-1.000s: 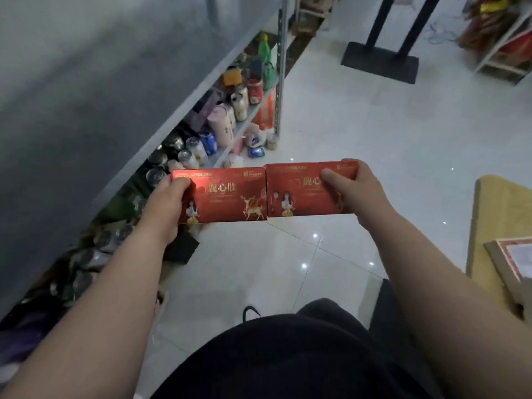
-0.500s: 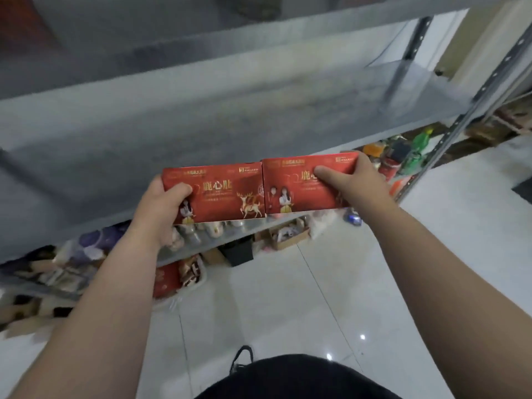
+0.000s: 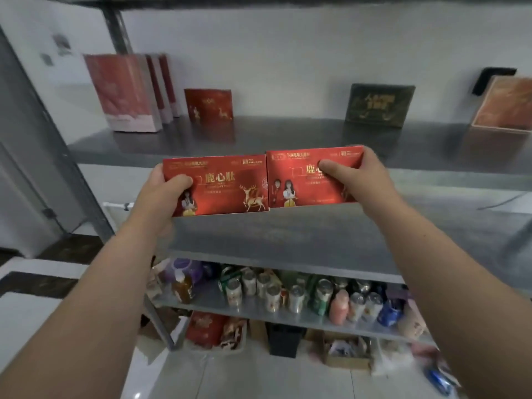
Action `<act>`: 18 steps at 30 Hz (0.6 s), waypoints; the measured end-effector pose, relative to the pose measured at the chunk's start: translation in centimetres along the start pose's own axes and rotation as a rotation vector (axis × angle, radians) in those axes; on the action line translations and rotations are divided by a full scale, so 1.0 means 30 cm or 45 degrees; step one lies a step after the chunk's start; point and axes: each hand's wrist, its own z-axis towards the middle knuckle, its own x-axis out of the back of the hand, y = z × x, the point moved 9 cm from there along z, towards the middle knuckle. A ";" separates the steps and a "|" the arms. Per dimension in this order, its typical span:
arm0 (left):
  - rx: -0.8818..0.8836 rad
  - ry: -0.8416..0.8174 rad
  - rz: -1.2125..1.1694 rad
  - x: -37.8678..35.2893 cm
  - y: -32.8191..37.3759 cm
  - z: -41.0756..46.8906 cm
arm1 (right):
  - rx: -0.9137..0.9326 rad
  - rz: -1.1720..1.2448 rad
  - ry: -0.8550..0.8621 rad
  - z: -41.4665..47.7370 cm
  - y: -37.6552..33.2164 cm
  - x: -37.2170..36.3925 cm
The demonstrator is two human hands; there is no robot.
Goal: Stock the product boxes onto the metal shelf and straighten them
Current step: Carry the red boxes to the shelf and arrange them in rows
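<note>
metal shelf ahead; hands (left, right) each gripping red box, boxes touching.

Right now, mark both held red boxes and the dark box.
left red box (image 3: 227, 191), head view, front face.
right red box (image 3: 313, 194), head view, front face.
dark box (image 3: 378, 105), head view, front face.

The left hand and right hand now hold the left box and right box up before the shelf, just beyond the knuckles, no longer low over the floor.
</note>
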 end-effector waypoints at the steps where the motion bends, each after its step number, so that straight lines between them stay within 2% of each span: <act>1: -0.019 0.015 0.000 0.019 0.026 0.027 | 0.012 0.018 -0.011 0.030 -0.026 -0.024; 7: -0.114 -0.020 -0.042 0.067 0.121 0.249 | 0.035 0.070 -0.022 0.207 -0.133 -0.159; 18: -0.216 -0.125 0.067 0.081 0.103 0.740 | 0.106 0.059 0.085 0.503 -0.176 -0.404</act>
